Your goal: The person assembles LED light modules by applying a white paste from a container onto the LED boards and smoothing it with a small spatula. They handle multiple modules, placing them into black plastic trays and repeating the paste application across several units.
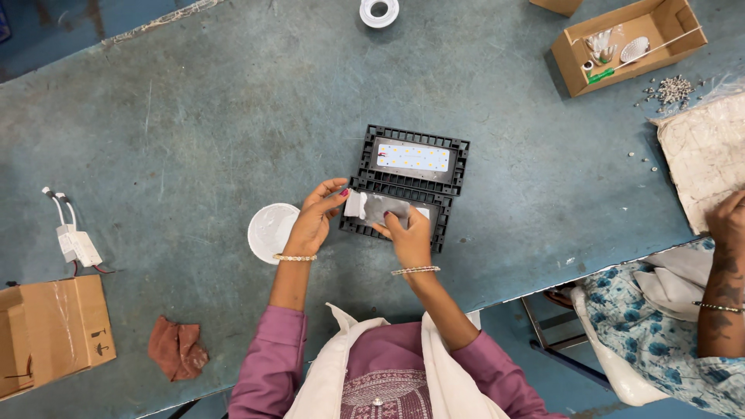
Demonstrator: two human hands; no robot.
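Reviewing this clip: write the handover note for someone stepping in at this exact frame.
Left hand: fingertips pinch the left end of a grey-white strip at the near black housing.
Right hand: presses on the same strip from the near side.
Things: a second black housing with a lit-looking LED panel lies just behind, touching the first. A white round dish sits left of the left hand.
Done: far housing shows its panel fitted.
Left: the near housing's strip is in hand, not yet flat.

Single head camera, high above, facing straight down at table (194,140).
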